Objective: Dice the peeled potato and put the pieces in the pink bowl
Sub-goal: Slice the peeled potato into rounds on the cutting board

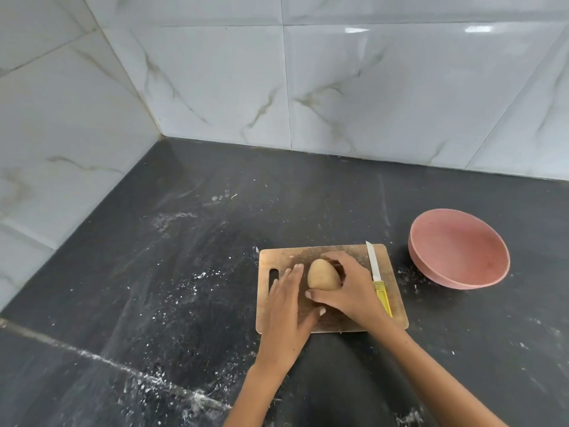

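Black counter (154, 288) — potato (323, 274) (unlabelled)

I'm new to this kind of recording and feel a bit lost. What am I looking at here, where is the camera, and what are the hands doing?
There is no machine here: a person works with two bare hands, and one wide-angle camera worn on their head looks forward and down. On the dark stone counter lies a wooden cutting board. The right hand has its fingers curled round a pale, peeled oval potato on the board. The left hand rests flat on the board beside it, fingers straight. A small knife with a yellow handle lies untouched along the board's right side. The round pink bowl stands to the right, nothing visible inside it.
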`<state>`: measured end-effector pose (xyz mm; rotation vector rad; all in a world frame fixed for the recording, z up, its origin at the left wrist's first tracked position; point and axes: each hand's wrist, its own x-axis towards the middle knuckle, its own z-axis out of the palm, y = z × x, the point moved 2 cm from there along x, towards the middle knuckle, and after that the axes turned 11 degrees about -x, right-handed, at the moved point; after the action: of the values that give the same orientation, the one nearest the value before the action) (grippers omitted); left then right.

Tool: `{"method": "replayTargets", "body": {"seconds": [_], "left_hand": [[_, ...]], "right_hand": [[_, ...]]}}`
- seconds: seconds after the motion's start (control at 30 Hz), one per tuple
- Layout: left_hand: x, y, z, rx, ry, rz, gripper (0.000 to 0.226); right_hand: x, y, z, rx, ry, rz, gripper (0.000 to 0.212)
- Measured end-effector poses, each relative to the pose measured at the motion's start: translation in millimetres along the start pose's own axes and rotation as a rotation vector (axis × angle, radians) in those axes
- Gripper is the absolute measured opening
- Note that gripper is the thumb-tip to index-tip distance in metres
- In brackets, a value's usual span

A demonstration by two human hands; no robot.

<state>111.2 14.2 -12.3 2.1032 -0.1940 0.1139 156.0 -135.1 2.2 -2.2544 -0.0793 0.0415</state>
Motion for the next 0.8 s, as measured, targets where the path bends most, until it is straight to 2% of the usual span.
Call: {"method": "replayTargets", "body": {"seconds": [0.2,0.37,0.5,0.6,0.67,0.8], "left_hand": [[19,11,17,-0.106,-0.118,0.065,0.072],[26,15,27,-0.208,-0.165,0.087,0.070],[30,17,26,-0.180,-0.162,0.082,0.066],[30,20,24,-0.184,-0.187,0.081,0.061],[29,18,22,-0.179,-0.208,0.054,0.058],[27,15,22,-0.183,-0.238,0.017,0.061]], "right_hand": [[-17,7,-25,0.138,0.049,0.039,0.065],[-20,6,-30,0.124,0.010,-0.034,0.059],[-26,13,-35,0.042,0.016,-0.004,0.050],[-37,26,-43,-0.100,0.211,0.091,0.029],[-45,33,-48,-0.215,0.285,0.172,0.021],[-54,39,-49,-0.363,0.237,0.253,0.025]]}}
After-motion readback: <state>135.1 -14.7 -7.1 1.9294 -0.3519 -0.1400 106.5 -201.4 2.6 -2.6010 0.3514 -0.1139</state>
